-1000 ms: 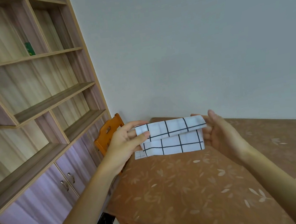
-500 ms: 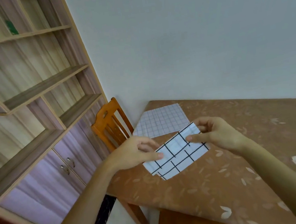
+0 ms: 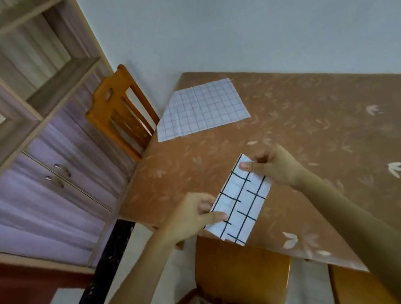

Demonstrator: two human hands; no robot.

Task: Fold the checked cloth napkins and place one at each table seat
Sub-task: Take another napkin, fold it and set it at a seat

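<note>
Left hand (image 3: 190, 219) and right hand (image 3: 274, 166) pinch opposite ends of the folded white black-checked cloth napkin (image 3: 240, 201) over the brown leaf-patterned table (image 3: 319, 136) edge by the wooden chair (image 3: 240, 269); careless release could unfold it or drop it off.

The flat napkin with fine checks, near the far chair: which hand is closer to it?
Right. The right hand pinches the far end of the folded napkin, toward the flat napkin. The left hand grips its near end at the edge of the table, farther away.
</note>
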